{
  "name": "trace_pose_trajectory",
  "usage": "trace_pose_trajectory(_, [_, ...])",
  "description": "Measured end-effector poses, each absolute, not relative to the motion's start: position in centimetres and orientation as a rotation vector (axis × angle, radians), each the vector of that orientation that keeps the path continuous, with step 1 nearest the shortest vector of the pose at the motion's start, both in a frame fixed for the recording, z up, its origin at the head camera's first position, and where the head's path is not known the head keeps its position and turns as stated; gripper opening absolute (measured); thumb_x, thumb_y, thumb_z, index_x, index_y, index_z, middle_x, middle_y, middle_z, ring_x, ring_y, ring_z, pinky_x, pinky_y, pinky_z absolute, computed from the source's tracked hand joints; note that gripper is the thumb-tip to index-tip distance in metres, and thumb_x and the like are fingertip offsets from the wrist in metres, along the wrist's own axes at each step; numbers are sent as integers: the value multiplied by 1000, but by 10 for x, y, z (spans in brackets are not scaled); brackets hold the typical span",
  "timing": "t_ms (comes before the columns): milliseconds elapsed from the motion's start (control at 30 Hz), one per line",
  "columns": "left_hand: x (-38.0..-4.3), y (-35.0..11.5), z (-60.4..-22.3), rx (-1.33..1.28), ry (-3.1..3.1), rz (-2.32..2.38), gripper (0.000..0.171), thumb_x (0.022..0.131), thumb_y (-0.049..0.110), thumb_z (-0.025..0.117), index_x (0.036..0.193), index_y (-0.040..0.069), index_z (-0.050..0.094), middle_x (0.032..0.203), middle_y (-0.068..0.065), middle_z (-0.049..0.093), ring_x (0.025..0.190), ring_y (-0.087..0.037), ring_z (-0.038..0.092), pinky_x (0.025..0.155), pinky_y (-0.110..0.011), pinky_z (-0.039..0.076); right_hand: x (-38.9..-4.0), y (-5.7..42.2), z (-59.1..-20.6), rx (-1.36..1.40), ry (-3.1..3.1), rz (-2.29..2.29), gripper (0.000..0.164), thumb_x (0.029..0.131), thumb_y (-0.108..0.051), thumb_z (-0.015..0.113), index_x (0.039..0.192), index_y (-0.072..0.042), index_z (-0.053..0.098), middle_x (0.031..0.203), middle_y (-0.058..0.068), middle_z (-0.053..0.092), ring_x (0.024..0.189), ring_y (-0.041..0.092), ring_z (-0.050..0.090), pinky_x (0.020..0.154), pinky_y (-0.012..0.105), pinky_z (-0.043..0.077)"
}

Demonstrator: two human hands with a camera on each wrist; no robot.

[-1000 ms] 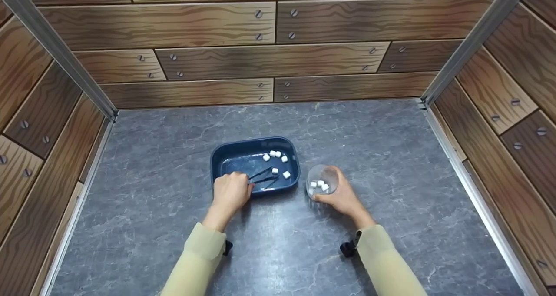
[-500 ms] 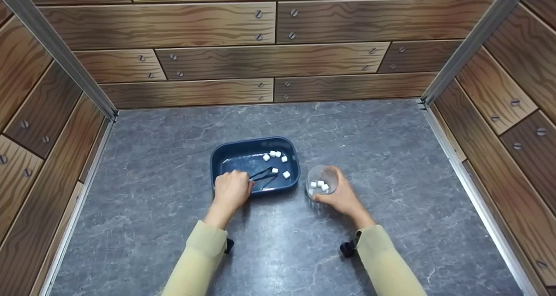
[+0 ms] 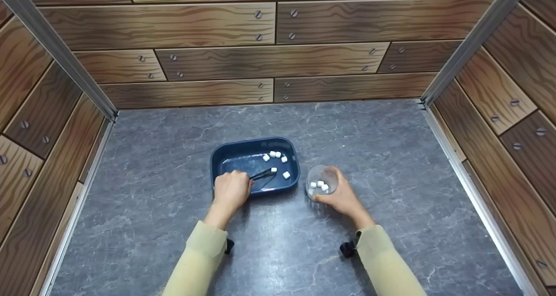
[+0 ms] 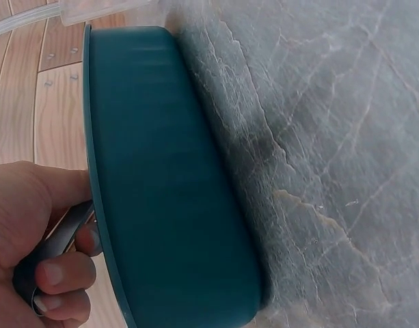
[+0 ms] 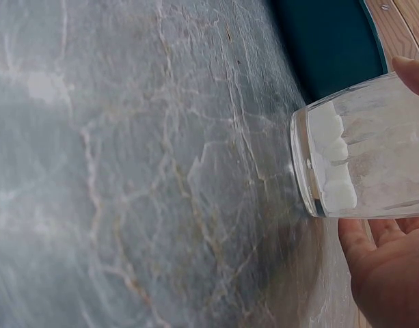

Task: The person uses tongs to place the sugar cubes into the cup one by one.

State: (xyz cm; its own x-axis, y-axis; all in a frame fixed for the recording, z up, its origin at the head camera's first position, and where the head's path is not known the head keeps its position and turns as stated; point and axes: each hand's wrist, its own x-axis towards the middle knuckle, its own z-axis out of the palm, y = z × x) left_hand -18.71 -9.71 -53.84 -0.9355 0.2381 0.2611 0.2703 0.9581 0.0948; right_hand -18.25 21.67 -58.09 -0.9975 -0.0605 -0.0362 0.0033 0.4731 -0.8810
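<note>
My left hand [image 3: 232,187] grips a pair of slim black tongs [image 3: 260,174] over the near side of a dark blue tray [image 3: 223,149]. The tong tips are together at a small white cube [image 3: 273,170] inside the tray. In the left wrist view, fingers and thumb hold the tongs [image 4: 67,231] beside the tray's outer wall [image 4: 165,178]. My right hand [image 3: 345,198] holds a clear glass [image 3: 318,173], thumb and fingers around its sides. Several white cubes [image 5: 339,157] lie at the glass's bottom, and its base is at the table in the right wrist view.
Several more white cubes [image 3: 272,154] lie in the tray's far right part, and another cube [image 3: 286,174] sits near its right wall. The grey marbled table [image 3: 369,131] is bounded by wood-patterned walls [image 3: 217,61] behind and at both sides.
The tongs' arms have drawn together from spread to nearly closed at the cube, which has shifted very slightly. The right hand and the glass have stayed in place.
</note>
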Motion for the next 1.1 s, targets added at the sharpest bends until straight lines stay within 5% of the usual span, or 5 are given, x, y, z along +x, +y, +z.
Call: trace_pose_trajectory(1100, [-163, -101, -510, -475, -2693, -441, 25, 90, 26, 72, 69, 14, 67, 59, 1, 53, 42, -20, 47, 40, -36, 38, -182, 217, -581, -80, 2643, -1596, 96, 60, -18, 93, 140, -2, 41, 137, 20, 50, 127, 35, 45, 109, 49, 29])
